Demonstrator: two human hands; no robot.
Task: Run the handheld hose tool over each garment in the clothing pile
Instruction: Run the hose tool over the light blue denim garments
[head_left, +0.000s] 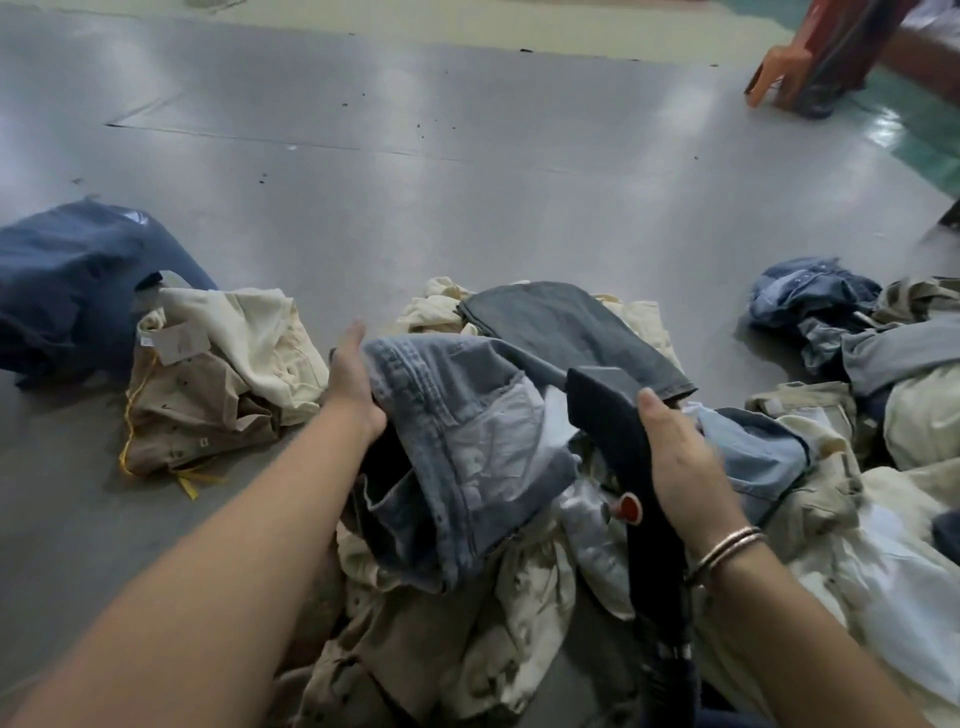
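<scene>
Your right hand (685, 457) wraps its fingers around the dark, angular hose tool (618, 431), its flat head resting on the grey denim jeans (467, 431) atop the clothing pile (467, 597). Your left hand (353, 384) presses the jeans' stitched waistband edge, fingers straight and together. Cream and tan crumpled garments lie beneath. A navy garment (67, 291) sits well left on the glossy grey floor (415, 182); an orange stool (779, 67) stands far off.
</scene>
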